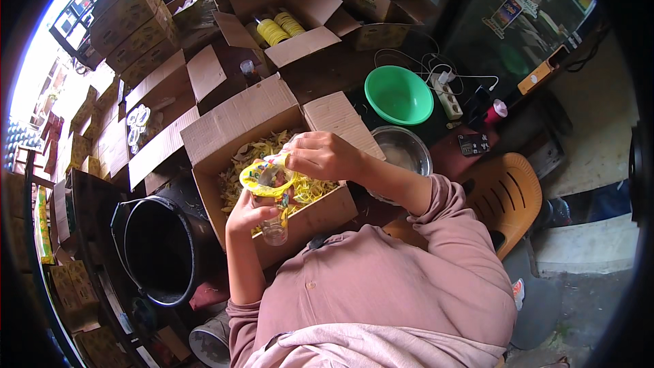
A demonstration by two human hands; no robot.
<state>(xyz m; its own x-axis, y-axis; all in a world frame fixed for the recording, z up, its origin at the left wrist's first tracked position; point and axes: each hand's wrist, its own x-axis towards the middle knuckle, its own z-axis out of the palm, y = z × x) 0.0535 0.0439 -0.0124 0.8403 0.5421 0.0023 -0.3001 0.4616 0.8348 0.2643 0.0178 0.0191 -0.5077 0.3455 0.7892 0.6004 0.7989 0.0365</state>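
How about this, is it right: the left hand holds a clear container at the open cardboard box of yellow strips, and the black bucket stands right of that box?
One thing is wrong: the head view shows the black bucket standing left of the open cardboard box, not right. The left hand does hold the clear container at that box.

Yellow band (272,191), green bowl (399,95), black bucket (200,238)
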